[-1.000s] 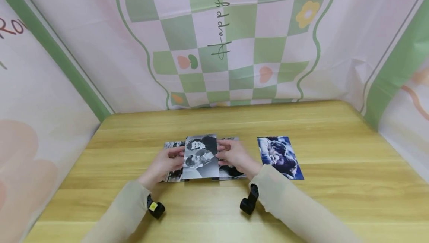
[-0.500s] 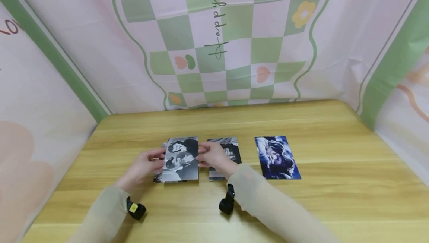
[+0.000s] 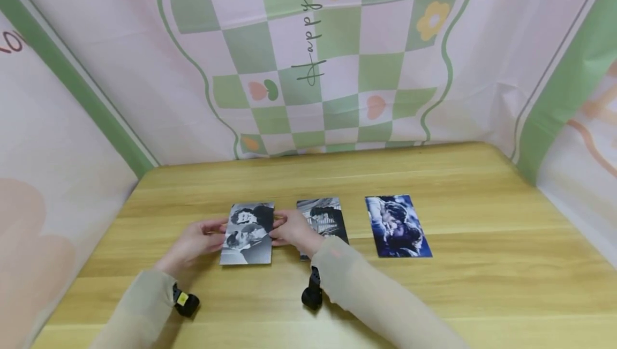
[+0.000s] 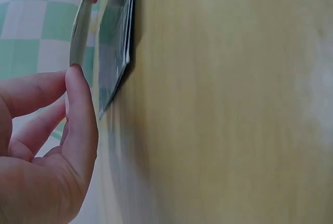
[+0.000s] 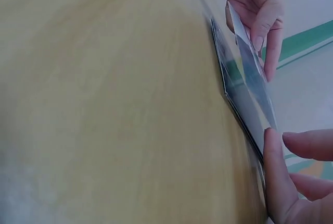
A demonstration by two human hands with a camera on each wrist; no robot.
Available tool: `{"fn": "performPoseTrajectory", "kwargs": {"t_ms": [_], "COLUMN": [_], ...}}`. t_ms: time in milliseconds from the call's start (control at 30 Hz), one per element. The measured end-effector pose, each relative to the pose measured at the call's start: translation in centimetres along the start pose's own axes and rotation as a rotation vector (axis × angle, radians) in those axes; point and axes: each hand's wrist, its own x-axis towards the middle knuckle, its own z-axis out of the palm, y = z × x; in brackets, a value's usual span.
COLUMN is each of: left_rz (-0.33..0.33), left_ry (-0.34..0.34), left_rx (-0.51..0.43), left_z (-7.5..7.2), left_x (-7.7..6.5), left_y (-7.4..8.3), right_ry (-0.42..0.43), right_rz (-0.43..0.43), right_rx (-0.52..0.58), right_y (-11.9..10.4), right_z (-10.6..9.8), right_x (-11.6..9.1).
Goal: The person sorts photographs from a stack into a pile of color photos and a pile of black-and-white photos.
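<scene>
Both hands hold a black-and-white photo [image 3: 248,242] by its side edges at the left of the table. My left hand [image 3: 190,244] pinches its left edge between thumb and fingers. At the opposite edge, my right hand [image 3: 299,231] pinches the card with its fingertips. The wrist views show this photo raised a little over another photo [image 4: 114,41] on the table, which it hides in the head view. A second black-and-white photo [image 3: 328,220] lies under my right hand and wrist, partly covered. Farther right lies a blue-toned photo [image 3: 399,226].
The pictures lie in a row on a wood-grain table [image 3: 482,285]. A checkered fabric backdrop [image 3: 308,70] rises behind the far edge, with fabric walls on both sides. A small black camera [image 3: 187,304] is strapped at the left wrist, another camera [image 3: 312,296] at the right.
Both hands have carried the black-and-white photo leftward and lowered it over the leftmost photo, now covered in the head view. The middle photo shows more as the held one moved off it.
</scene>
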Motion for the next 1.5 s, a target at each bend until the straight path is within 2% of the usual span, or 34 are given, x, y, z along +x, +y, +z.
{"fn": "performPoseTrajectory", "kwargs": {"t_ms": [400, 700, 967, 1267, 1500], "left_rz": [-0.024, -0.038, -0.042, -0.076, -0.086], "left_ry": [0.016, 0.018, 0.000, 0.023, 0.024], "left_rx": [0.039, -0.012, -0.017, -0.030, -0.039], "left_z": [-0.5, -0.4, -0.5, -0.6, -0.6], "left_x": [0.2, 0.4, 0.4, 0.5, 0.4], "left_y": [-0.4, -0.5, -0.3, -0.3, -0.1], "right_ry": [-0.040, -0.045, -0.054, -0.034, -0.041], "right_rz": [-0.007, 0.013, 0.036, 0.018, 0.017], "right_rx": [0.018, -0.028, -0.051, -0.107, -0.109], "right_y": [-0.1, -0.5, -0.9, -1.1, -1.0], "right_z": [0.4, 0.4, 0.4, 0.6, 0.4], "right_x": [0.2, -0.3, -0.6, -0.7, -0.6]}}
